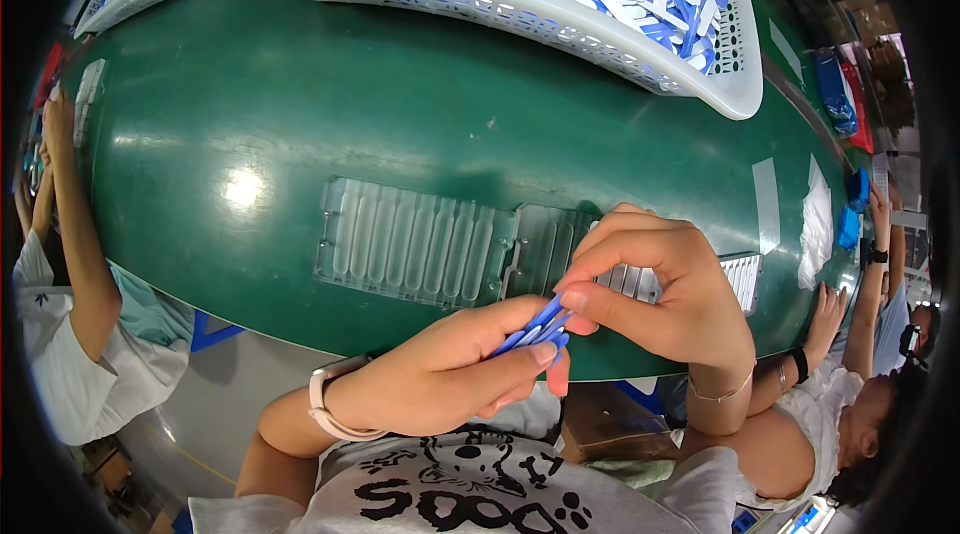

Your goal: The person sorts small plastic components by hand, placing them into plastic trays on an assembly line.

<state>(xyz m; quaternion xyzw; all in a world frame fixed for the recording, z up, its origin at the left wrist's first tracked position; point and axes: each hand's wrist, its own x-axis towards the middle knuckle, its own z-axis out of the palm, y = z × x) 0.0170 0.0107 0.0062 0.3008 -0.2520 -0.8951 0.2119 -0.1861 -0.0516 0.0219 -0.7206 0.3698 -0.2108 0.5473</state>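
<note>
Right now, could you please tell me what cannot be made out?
Head view: parts of the blue pieces, hidden by the left hand.
Head view: middle of the clear trays, hidden by the right hand.
Head view: far side of the white basket, cut by the top edge.

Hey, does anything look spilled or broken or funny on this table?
Nothing looks spilled or broken. The oddest thing is a white sheet near the green table's right end: it looks rumpled, unlike the smooth pale strip beside it. The blue sticks are bunched in the left hand.
</note>
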